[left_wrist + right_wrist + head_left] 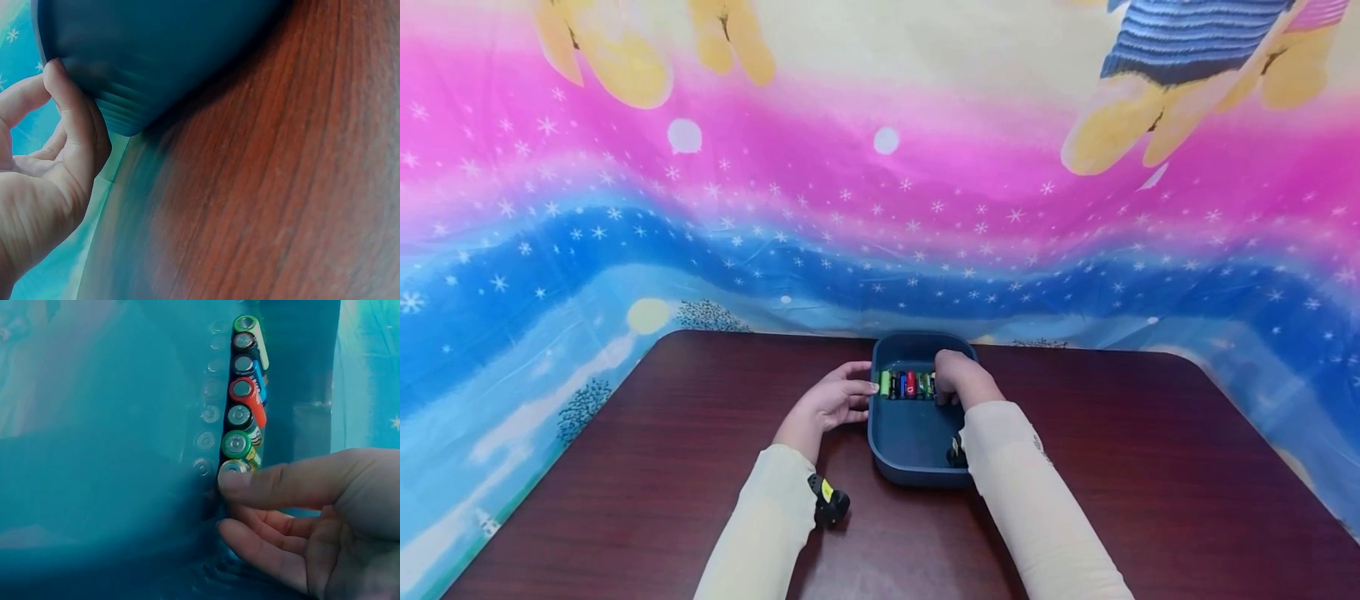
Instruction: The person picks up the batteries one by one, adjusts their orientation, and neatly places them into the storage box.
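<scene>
A dark blue rectangular tray (917, 442) stands on the table with several batteries (911, 384) inside, lined up side by side across it. Their wrappers are light green, black, blue, red and green, and round metal ends show in the right wrist view. At the right end of the row, my right hand (287, 512) pinches the last battery (232, 467), its thumb on it; the fingers below are partly shaded. Against the tray's left side, my left hand (835, 397) holds the rim between thumb and fingers, as the outer wall (156, 56) shows close up.
Under the tray is a dark red-brown wooden table (647, 467). A pink and blue printed cloth (820, 208) hangs behind it and down its sides. Small black cameras (830, 500) sit at both wrists.
</scene>
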### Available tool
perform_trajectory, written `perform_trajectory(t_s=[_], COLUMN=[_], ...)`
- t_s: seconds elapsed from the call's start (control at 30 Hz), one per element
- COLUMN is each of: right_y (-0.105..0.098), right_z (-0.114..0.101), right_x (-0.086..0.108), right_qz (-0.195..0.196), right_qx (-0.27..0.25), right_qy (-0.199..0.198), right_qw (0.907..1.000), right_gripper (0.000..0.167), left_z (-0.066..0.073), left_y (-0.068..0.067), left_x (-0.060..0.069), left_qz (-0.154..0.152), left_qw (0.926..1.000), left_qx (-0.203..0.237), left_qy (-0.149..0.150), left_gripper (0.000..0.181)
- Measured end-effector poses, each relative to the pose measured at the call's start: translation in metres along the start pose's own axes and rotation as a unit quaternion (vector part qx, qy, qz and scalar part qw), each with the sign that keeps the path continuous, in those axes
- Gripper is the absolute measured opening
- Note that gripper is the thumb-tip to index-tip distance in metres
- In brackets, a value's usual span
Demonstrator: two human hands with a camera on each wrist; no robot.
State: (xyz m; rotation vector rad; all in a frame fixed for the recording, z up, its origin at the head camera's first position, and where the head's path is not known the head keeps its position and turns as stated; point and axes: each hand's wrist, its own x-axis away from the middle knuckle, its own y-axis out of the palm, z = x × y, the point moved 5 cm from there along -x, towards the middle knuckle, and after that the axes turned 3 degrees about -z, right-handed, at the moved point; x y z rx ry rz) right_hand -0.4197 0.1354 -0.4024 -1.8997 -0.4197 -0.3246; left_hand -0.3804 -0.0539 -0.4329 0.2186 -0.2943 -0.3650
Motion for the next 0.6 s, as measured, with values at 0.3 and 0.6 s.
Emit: perform_trajectory(t_s=[0.3,0.6], right_y=[-0.005,-0.047], right_z=[-0.002,0.02], right_x=[0.0,0.035], right_qz=[0.017,0.091], right_qx=[-0.024,-0.156], right_qy=[0.003,-0.072], right_qw=[0.9996,0.9809], right_gripper=[0.043,0.054], left_z=[-0.003,0.001], left_y=[-0.003,-0.016], left_x=[-0.002,0.0], left_qz=[0.002,0.015], left_qw=[0.9999,0.9895], left_qx=[-0.01,-0.144], left_qy=[-0.002,-0.004], left_gripper=[0.055,0.058])
